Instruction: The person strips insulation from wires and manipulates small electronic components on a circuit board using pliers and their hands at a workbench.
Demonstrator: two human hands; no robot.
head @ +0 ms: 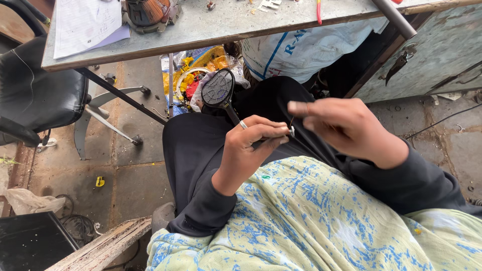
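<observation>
The person is sitting low, looking down over black-clad knees and a pale green cloth [321,221] with blue marks that is covering the lap. The left hand [248,150] is curling around the thin black handle of a small racket-shaped tool [219,90] with a round mesh head; its fingers [266,131] are pressing together on the handle, a ring showing on one of them, and the mesh head is pointing away over the knees toward the floor clutter. The right hand [346,125] is hovering just beside the left, its fingers [301,108] pinching a fine reddish wire [291,122] that is hanging down to a small metal part [291,131] at the left fingertips.

Above the knees a grey worktop [226,25] with a worn wooden edge is carrying sheets of white paper [83,22], an orange-brown wound coil [148,11], a red-handled tool [319,11] and small scraps. Beneath it a white sack [311,50] with blue print and a heap of yellow and red packaging [193,75] are lying on the floor. A black office chair [35,90] is standing to the left on its metal star base. The concrete floor [130,170] is looking stained and dusty, with a small yellow object [100,181] lying on it. A scuffed blue-grey metal cabinet [432,50] is standing on the right, and a rough wooden plank [100,246] is lying at the lower left beside a black box [30,241].
</observation>
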